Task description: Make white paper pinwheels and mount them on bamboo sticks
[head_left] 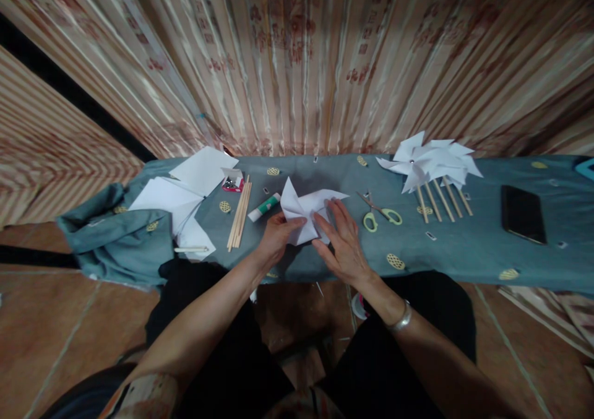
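Observation:
A white paper pinwheel [306,206], without a stick, lies in front of me with its blades partly folded up. My left hand [277,233] grips its left side, thumb pressing near the centre and the other fingers underneath. My right hand [341,239] rests on its right side with fingers spread over the paper. Left of the pinwheel lies a glue stick [264,207] with a green label. To the right is a pair of scissors [379,211] with pale green handles, blades apart.
Thin wooden sticks [240,215] lie beside a small red-and-white box [232,181] of metal pieces. White paper sheets [167,199] and a white pen [191,249] are at left. Finished pinwheels [436,162] on sticks and a black phone [523,213] lie right on the green cloth [468,252].

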Demonstrator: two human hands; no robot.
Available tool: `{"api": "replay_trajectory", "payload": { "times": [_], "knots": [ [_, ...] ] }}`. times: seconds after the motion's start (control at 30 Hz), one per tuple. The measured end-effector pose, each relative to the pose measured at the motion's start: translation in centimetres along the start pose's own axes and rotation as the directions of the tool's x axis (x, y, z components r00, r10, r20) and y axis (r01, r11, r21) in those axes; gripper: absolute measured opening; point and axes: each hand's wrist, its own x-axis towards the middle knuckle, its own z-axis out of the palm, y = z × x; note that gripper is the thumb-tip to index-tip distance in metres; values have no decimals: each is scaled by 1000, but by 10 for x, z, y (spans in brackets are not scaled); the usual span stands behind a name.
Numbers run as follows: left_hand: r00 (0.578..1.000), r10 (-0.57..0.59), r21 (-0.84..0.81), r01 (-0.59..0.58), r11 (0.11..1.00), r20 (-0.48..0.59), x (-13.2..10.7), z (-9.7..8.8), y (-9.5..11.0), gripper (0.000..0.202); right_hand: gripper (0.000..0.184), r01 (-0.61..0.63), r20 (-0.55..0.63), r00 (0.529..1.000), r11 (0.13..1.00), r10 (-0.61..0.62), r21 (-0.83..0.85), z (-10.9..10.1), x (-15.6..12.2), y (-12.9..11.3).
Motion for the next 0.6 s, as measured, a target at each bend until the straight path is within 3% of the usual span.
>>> {"api": "replay_trajectory", "payload": {
  "times": [0.2, 0.4, 0.5, 0.6],
  "knots": [
    [1000, 9, 5, -9, 1000, -25, 4, -2, -2, 34, 59, -73, -43, 996, 996, 75, 46, -3, 1, 3],
    [1000, 12, 7, -12, 1000, -14, 4, -2, -1, 32, 58, -218, -93, 965, 949, 244, 227, -5, 3, 5],
    [1000, 5, 12, -5, 1000, -22, 4, -3, -1, 33, 60, -307, -100, 928, 888, 360, 343, -3, 4, 8],
    [1000, -21, 6, 21, 1000, -13, 4, -3, -2, 36, 63, -411, -50, 862, 752, 505, 515, 3, 6, 12]
  ]
}}
